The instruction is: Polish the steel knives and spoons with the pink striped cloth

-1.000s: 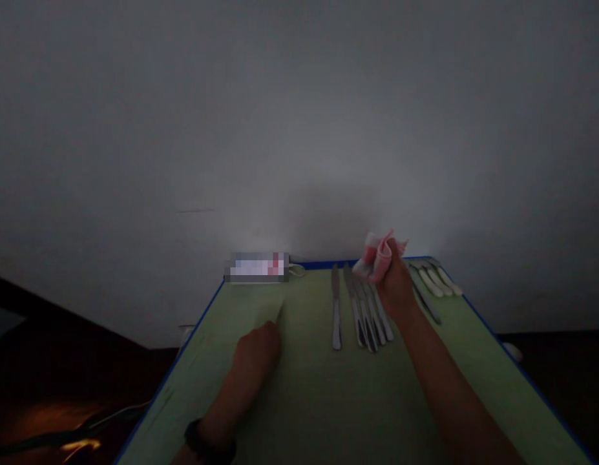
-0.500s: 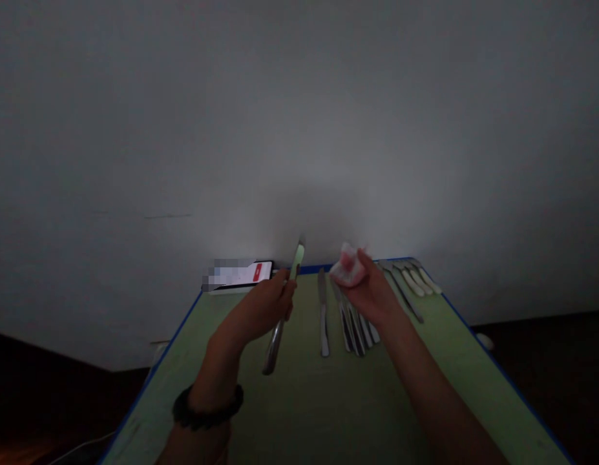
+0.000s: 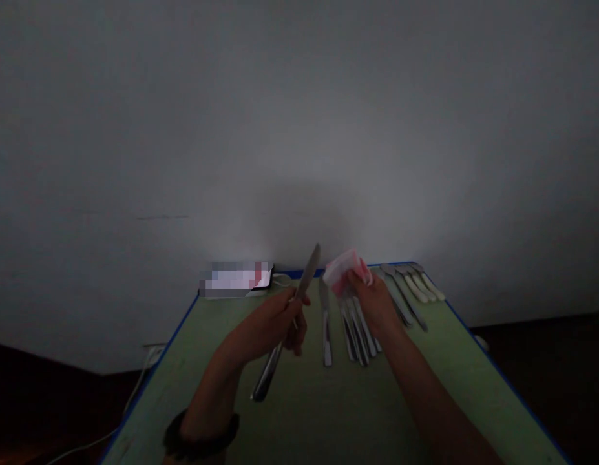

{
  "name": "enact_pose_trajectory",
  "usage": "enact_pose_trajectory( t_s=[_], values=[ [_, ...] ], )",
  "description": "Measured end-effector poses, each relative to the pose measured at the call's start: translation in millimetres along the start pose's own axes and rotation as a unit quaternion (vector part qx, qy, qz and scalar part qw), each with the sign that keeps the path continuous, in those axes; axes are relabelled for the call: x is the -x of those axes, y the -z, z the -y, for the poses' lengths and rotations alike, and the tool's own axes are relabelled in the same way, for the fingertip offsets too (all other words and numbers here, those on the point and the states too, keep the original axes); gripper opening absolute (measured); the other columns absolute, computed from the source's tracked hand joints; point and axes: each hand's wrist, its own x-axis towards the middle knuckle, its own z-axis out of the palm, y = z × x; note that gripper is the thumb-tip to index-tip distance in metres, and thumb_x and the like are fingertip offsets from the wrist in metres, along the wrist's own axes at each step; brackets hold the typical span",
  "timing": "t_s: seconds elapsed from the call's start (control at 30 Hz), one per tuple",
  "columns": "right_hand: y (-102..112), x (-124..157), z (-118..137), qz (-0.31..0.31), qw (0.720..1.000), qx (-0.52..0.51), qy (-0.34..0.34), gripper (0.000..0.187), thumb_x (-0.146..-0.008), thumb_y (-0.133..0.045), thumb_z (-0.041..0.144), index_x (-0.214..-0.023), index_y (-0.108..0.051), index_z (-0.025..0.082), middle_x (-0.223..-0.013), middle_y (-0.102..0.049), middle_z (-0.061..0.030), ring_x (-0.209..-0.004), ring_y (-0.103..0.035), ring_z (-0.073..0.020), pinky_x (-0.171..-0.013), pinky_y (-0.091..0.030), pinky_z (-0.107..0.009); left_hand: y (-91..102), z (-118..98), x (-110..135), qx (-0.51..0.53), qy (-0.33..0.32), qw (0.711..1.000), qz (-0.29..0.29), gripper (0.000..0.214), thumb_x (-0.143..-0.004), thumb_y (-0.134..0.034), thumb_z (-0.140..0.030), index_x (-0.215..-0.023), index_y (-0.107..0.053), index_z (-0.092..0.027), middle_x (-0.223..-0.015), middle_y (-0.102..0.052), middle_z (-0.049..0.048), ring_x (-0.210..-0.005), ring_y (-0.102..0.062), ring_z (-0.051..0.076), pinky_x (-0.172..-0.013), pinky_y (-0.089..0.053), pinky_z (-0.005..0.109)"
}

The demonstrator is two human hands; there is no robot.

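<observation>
My left hand is closed around the middle of a table knife. The blade points up and away, and the shiny handle sticks out below toward me. In my right hand is a pink and white cloth, pinched between thumb and fingers, apart from the blade. A single table knife lies on the table between my hands. Several more pieces of metal cutlery lie side by side under my right hand, their far ends hidden by the hand and cloth.
The green table has a blue edge and stands against a grey wall. A phone with a lit screen lies at the back left. Cutlery with pale handles lies at the back right. A white cable hangs on the left.
The held knife has turned so its blade shows broader and leans further right. My right hand has turned, and the cloth looks more spread out. The view has shifted slightly.
</observation>
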Motion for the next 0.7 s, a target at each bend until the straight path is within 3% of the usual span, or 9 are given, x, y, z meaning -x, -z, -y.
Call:
enact_pose_trajectory(
  t_s=[0.1, 0.2, 0.27, 0.33, 0.43, 0.5, 0.7],
  values=[
    [-2.4, 1.8, -5.9, -0.019, 0.998, 0.05, 0.033, 0.027, -0.071, -0.063, 0.031, -0.092, -0.068, 0.016, -0.083, -0.07, -0.0043, -0.074, -0.06, -0.0165, -0.069, -0.044, -0.028, -3.5, -7.8, 6.1, -0.014, 0.002, 0.999, 0.042, 0.026, -0.093, -0.027, -0.039, -0.091, -0.045, -0.019, -0.056, -0.059, -0.0023, -0.048, -0.061, 0.015, -0.047, -0.045, 0.024],
    [-10.8, 5.9, -7.3, -0.026, 1.0, -0.007, 0.003, 0.024, -0.073, -0.06, 0.034, -0.087, -0.067, 0.016, -0.081, -0.07, -0.0045, -0.074, -0.061, -0.017, -0.071, -0.045, -0.028, -12.1, -16.4, 6.0, -0.133, 0.002, 0.991, 0.002, 0.035, -0.094, -0.025, -0.042, -0.087, -0.05, -0.019, -0.054, -0.056, -0.0024, -0.043, -0.057, 0.014, -0.045, -0.043, 0.024],
    [-19.3, 9.7, -3.8, -0.014, 0.992, -0.116, -0.045, 0.022, -0.074, -0.061, 0.035, -0.084, -0.065, 0.017, -0.082, -0.07, -0.0045, -0.076, -0.062, -0.0172, -0.073, -0.047, -0.029, -20.5, -18.5, 1.4, -0.264, -0.019, 0.962, -0.069, 0.036, -0.094, -0.026, -0.04, -0.086, -0.054, -0.018, -0.059, -0.059, 0.0014, -0.052, -0.06, 0.017, -0.052, -0.043, 0.026],
    [-27.9, 13.3, 2.7, -0.009, 0.966, -0.239, -0.098, 0.019, -0.074, -0.062, 0.034, -0.085, -0.063, 0.019, -0.083, -0.069, -0.0029, -0.076, -0.063, -0.0156, -0.072, -0.049, -0.028, -29.5, -16.9, -5.3, -0.386, -0.015, 0.911, -0.142, 0.035, -0.094, -0.027, -0.038, -0.092, -0.057, -0.018, -0.071, -0.064, 0.0074, -0.065, -0.063, 0.022, -0.06, -0.044, 0.031],
    [-35.8, 17.0, 12.1, -0.012, 0.924, -0.352, -0.151, 0.011, -0.076, -0.06, 0.03, -0.083, -0.061, 0.021, -0.079, -0.068, -0.0001, -0.07, -0.062, -0.0133, -0.068, -0.051, -0.027, -40.5, -11.5, -13.6, -0.468, 0.024, 0.868, -0.166, 0.038, -0.094, -0.026, -0.039, -0.109, -0.055, -0.019, -0.073, -0.065, 0.0097, -0.064, -0.063, 0.025, -0.06, -0.043, 0.033],
    [-36.7, 18.4, 14.8, -0.009, 0.917, -0.362, -0.167, 0.01, -0.076, -0.06, 0.029, -0.083, -0.061, 0.021, -0.075, -0.067, 0.0003, -0.066, -0.061, -0.013, -0.065, -0.051, -0.026, -45.2, -8.6, -15.5, -0.484, 0.029, 0.86, -0.158, 0.04, -0.094, -0.026, -0.043, -0.113, -0.054, -0.02, -0.072, -0.065, 0.009, -0.063, -0.063, 0.024, -0.06, -0.043, 0.032],
    [-30.9, 20.3, 7.0, -0.002, 0.95, -0.268, -0.16, 0.021, -0.064, -0.071, 0.019, -0.082, -0.063, 0.017, -0.073, -0.067, -0.0009, -0.061, -0.06, -0.0125, -0.055, -0.048, -0.023, -49.9, -4.2, -14.3, -0.505, 0.014, 0.855, -0.119, 0.047, -0.092, -0.025, -0.051, -0.112, -0.054, -0.019, -0.076, -0.066, 0.0119, -0.067, -0.063, 0.026, -0.062, -0.044, 0.035]
  ],
)
